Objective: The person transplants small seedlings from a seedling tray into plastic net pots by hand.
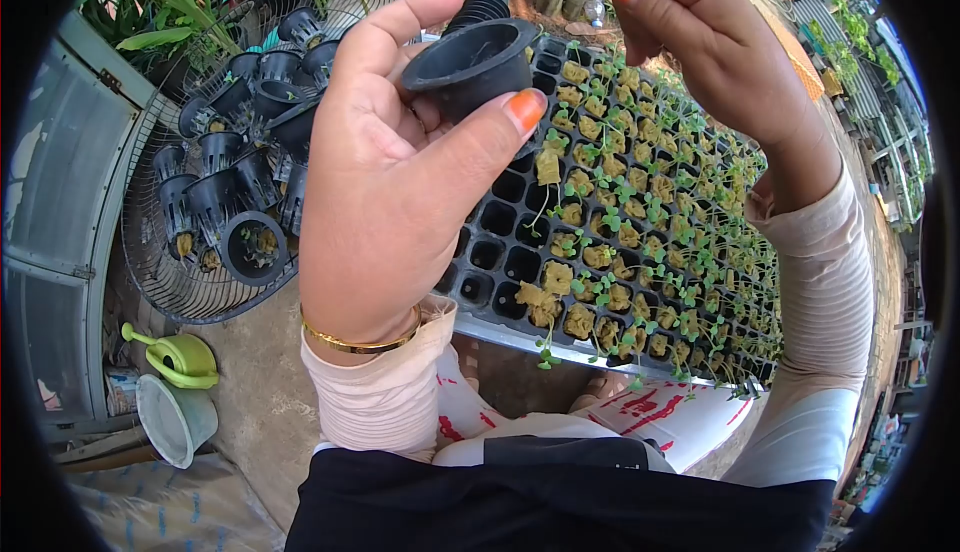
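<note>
Left hand holds a net pot over the seedling tray

The left hand (390, 182) pinches a black net pot (470, 62) between thumb and fingers, mouth up, at 12 o'clock in the view. The right hand (690, 42) is at 1 o'clock above it with fingers bent together; I cannot tell if they hold something. The seedling tray (495, 217) lies below, toward 3 o'clock, with some near cells empty. A wire basket (165, 272) of more pots (250, 152) is at 9 o'clock. I judge the step is filling this pot with one seedling cube. The next move calls for a soft grip on the cube and a straight drop into the mouth of the pot.
</note>
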`<state>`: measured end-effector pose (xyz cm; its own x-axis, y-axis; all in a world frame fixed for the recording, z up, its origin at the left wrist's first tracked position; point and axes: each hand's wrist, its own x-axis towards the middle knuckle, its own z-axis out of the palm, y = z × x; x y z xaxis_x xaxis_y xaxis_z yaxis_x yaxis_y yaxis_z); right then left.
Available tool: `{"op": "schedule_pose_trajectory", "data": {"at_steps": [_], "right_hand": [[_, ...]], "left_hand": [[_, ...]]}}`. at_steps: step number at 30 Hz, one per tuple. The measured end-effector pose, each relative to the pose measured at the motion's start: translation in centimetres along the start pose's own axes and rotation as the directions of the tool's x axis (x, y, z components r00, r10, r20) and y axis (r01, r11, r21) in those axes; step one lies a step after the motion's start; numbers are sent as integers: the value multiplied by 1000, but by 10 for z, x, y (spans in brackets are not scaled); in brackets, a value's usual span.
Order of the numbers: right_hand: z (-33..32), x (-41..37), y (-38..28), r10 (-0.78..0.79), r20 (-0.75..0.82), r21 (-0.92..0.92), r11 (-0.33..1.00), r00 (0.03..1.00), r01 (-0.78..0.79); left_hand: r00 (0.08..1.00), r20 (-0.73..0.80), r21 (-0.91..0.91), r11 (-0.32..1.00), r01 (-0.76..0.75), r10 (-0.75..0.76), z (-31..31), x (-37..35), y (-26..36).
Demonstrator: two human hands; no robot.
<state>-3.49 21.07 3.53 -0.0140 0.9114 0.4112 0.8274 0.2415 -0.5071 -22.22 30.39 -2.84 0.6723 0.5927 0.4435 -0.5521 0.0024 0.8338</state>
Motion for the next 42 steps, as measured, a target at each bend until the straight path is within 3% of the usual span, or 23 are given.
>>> {"op": "schedule_pose_trajectory", "data": {"at_steps": [1,2,3,6,8,18,21,23,25,26,27,28,29,31,33,37,40,42], "right_hand": [[7,5,-2,-192,67,-131,971,979,199],[6,2,-14,2,285,-209,976,959,60],[16,3,-13,-142,302,-347,905,943,247],[36,-1,-14,-105,402,-434,853,910,290],[41,-1,-17,69,488,-598,752,870,276],[40,-2,-3,125,541,-522,826,832,215],[39,-6,6,48,460,-475,857,887,199],[32,-4,17,-34,416,-270,950,909,159],[25,-1,22,-88,397,-263,943,914,205],[20,-1,18,93,396,-126,991,914,-46],[16,-2,16,266,419,12,955,868,-298],[16,-5,20,240,382,209,918,893,-336],[14,-6,17,242,376,207,919,894,-336],[9,-10,8,440,323,443,712,838,-545],[3,-14,14,409,351,483,692,842,-537],[-2,-26,2,401,209,674,601,892,-429],[-11,-40,-20,551,130,803,429,825,-413],[-13,-48,-31,599,92,831,395,796,-393]], "left_hand": [[1000,-11,-5,1000,-2,2,0,0,1],[1000,-21,-10,1000,-4,4,0,0,2],[1000,-22,-8,1000,-3,3,-1,0,3],[1000,-17,-2,1000,-13,13,-6,2,1],[1000,-17,-33,999,-3,3,-6,1,3],[999,-25,-25,999,-22,21,-8,1,4],[999,-20,2,999,-33,33,-7,-1,7],[997,-60,33,999,-40,42,-5,-2,10],[997,-50,46,997,-58,60,-10,0,11],[996,-42,60,995,-74,76,-13,1,13],[996,-37,59,995,-76,78,-15,1,13],[995,-53,36,996,-86,88,-17,1,14],[993,-68,13,995,-98,98,-18,1,14],[991,-68,14,993,-119,119,-20,2,13],[992,-97,-71,994,-83,76,-19,2,13],[994,-84,-73,994,-80,74,-15,2,13],[999,-28,-138,990,-29,25,-8,0,13],[1000,9,-190,982,-10,12,-6,0,11]]}}
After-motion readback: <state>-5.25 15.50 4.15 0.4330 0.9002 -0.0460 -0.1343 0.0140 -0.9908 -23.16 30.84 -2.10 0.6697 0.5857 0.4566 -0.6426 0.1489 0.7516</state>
